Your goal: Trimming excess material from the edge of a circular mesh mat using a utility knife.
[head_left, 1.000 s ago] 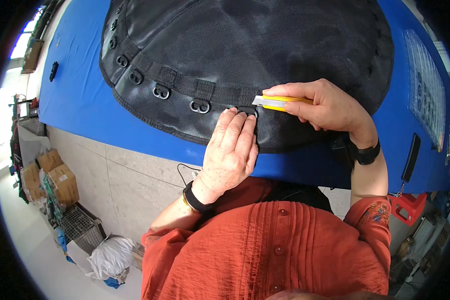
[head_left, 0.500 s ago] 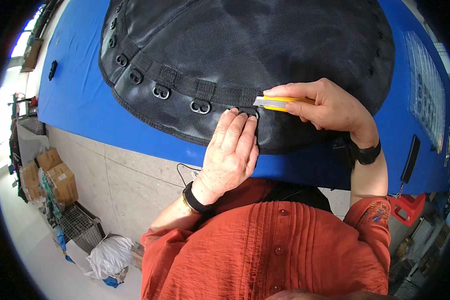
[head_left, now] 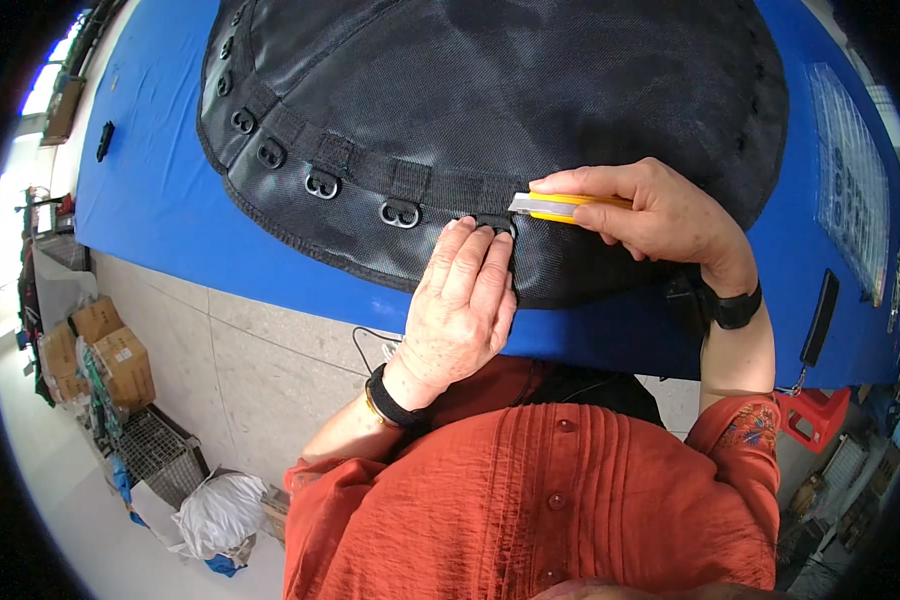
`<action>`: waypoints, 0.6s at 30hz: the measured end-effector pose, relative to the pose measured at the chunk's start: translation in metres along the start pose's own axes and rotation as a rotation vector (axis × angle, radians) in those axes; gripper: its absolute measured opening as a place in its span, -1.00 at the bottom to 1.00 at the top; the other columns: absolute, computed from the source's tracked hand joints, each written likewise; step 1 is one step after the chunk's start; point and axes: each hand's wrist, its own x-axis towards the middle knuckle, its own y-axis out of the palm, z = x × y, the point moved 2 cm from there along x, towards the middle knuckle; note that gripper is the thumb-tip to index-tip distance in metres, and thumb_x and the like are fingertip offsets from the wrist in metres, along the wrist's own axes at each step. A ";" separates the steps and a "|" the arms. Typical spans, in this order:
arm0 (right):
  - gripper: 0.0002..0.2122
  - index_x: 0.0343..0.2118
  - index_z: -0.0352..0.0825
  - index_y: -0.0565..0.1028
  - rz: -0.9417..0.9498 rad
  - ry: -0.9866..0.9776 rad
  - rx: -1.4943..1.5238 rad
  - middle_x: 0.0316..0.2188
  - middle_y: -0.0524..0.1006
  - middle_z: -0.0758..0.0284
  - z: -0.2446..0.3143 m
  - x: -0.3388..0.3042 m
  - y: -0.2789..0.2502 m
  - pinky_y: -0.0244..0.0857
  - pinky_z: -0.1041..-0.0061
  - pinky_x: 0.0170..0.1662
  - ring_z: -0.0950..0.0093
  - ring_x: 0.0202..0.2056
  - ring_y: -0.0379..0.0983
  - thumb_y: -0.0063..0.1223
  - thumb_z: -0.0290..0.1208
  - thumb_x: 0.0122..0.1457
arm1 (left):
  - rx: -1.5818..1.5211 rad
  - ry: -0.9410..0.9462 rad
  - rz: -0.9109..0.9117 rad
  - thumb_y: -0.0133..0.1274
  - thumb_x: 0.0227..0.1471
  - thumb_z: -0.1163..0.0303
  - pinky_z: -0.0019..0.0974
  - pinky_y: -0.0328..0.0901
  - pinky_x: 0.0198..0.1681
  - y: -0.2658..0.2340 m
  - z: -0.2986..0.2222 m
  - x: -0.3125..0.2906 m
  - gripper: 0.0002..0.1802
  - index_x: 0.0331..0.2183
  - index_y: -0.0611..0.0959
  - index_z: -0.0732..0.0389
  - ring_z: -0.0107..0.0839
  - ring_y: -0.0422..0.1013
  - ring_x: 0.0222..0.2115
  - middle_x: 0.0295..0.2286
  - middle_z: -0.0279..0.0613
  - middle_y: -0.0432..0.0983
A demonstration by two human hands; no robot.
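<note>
A yellow box-cutter knife (head_left: 555,208) is gripped in my right hand (head_left: 670,217), its metal tip pointing left against the webbing strip (head_left: 455,190). This strip runs along the edge of a large black fabric piece (head_left: 560,100). My left hand (head_left: 462,310) lies on the fabric edge with fingers stretched out. Its fingertips press beside the blade on a dark buckle that they mostly cover. Further left, a double-loop buckle (head_left: 400,213) and another like it (head_left: 322,184) hang from webbing tabs, with several more along the curved edge.
The fabric spreads over a blue-covered table (head_left: 290,290). At the right lie a clear plastic sheet (head_left: 850,180) and a black strip (head_left: 821,318). A red stool (head_left: 815,415) stands below. Cardboard boxes (head_left: 122,367) and a white sack (head_left: 222,512) sit on the floor at left.
Almost nothing differs. The knife has shifted very slightly to the right, while my left hand and the fabric keep their place.
</note>
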 end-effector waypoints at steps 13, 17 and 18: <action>-0.62 0.29 -0.01 0.59 0.037 0.058 0.045 -0.55 0.46 0.50 0.001 0.001 0.000 0.31 0.62 -0.55 0.71 -0.65 0.34 0.09 -0.30 0.46 | 0.010 -0.005 0.001 0.22 0.01 0.59 0.05 0.40 0.26 0.001 0.001 -0.002 -0.49 0.05 0.66 0.46 0.18 0.47 0.13 0.00 0.17 0.55; -0.62 0.29 -0.01 0.59 0.054 0.073 0.078 -0.54 0.47 0.49 0.000 0.001 -0.001 0.30 0.65 -0.55 0.71 -0.65 0.34 0.10 -0.27 0.45 | 0.015 0.004 -0.002 0.22 0.01 0.59 0.05 0.41 0.26 0.001 0.000 -0.001 -0.49 0.06 0.66 0.45 0.18 0.47 0.13 0.00 0.17 0.55; -0.62 0.29 -0.01 0.59 0.053 0.070 0.078 -0.54 0.47 0.49 0.000 0.001 -0.002 0.30 0.65 -0.56 0.72 -0.65 0.34 0.10 -0.27 0.45 | 0.017 0.007 -0.005 0.22 0.02 0.59 0.05 0.41 0.25 0.001 0.000 -0.001 -0.49 0.06 0.66 0.45 0.18 0.47 0.13 0.00 0.17 0.55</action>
